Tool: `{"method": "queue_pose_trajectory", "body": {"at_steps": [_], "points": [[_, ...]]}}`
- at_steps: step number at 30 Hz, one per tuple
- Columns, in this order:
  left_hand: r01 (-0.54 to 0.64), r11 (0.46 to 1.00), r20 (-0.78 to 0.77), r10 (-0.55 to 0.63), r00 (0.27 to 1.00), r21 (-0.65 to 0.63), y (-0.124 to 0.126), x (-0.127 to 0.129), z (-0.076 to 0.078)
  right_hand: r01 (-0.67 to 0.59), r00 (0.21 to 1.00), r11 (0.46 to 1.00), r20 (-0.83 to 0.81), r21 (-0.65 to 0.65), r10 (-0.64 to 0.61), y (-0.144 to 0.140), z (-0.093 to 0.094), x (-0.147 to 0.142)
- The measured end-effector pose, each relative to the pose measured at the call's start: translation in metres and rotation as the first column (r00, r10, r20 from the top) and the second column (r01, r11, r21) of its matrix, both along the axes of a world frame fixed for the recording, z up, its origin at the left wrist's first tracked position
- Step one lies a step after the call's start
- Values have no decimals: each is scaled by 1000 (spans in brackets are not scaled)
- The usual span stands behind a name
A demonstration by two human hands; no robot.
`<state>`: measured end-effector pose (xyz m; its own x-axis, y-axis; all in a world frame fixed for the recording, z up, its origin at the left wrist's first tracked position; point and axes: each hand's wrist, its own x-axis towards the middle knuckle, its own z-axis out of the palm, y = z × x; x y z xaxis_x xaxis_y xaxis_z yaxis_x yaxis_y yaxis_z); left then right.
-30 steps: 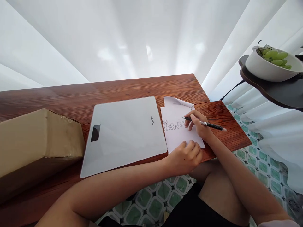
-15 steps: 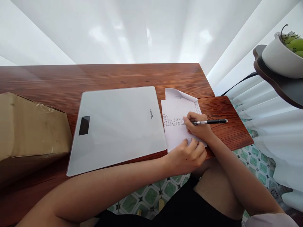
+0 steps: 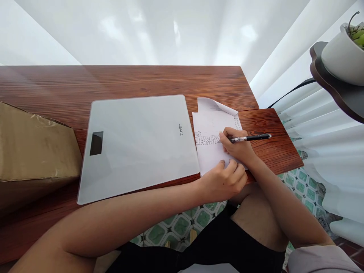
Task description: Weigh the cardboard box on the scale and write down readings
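My right hand (image 3: 237,146) grips a black pen (image 3: 250,138) and holds its tip on a white sheet of paper (image 3: 212,129) with rows of small print. The sheet's top edge is curled over. It lies on the right end of a wooden table (image 3: 159,81). My left hand (image 3: 223,180) rests with curled fingers on the sheet's near edge, pinning it at the table's front. A grey glass scale (image 3: 139,142) with a dark display lies flat just left of the paper.
A brown taped cardboard box (image 3: 34,146) sits at the table's left. A dark shelf (image 3: 338,93) at the upper right carries a white bowl (image 3: 342,58) of green fruit. White curtains hang behind and right. Green patterned floor tiles (image 3: 301,189) show below the table edge.
The pen tip came down from above the sheet onto the printed rows, and the pen swung more level. The view shifted, so everything slid up and left.
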<state>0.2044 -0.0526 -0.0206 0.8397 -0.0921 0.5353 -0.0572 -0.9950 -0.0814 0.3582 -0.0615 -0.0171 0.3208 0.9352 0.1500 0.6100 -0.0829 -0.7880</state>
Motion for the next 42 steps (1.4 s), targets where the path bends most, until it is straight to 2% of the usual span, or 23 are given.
{"method": "queue_pose_trajectory", "body": {"at_steps": [8, 13, 18, 24, 29, 35, 42], "points": [[17, 1000, -8, -17, 1000, 12, 1, 0, 1, -19, 998, 999, -54, 32, 21, -1, -3, 2], [23, 1000, -28, -23, 999, -6, 2, 0, 1, 29, 989, 999, -144, -17, -31, -2, -4, 3], [23, 1000, -36, -23, 999, 0, 1, 0, 0, 30, 996, 999, -77, -37, -33, -1, -2, 1], [19, 1000, -23, -19, 1000, 0, 2, 0, 0, 10, 997, 1000, -81, 2, -10, 0, -1, 1], [25, 1000, -25, -25, 999, 13, 2, 0, 0, 2, 997, 1000, -76, -13, -3, 0, 0, 1], [15, 1000, -8, -15, 1000, 4, 2, 0, 1, 40, 997, 998, -72, -40, -43, 0, 1, 0], [18, 1000, -50, -18, 999, -4, 2, 0, 1, 43, 998, 999, -41, 4, -43, -3, 1, 1]]}}
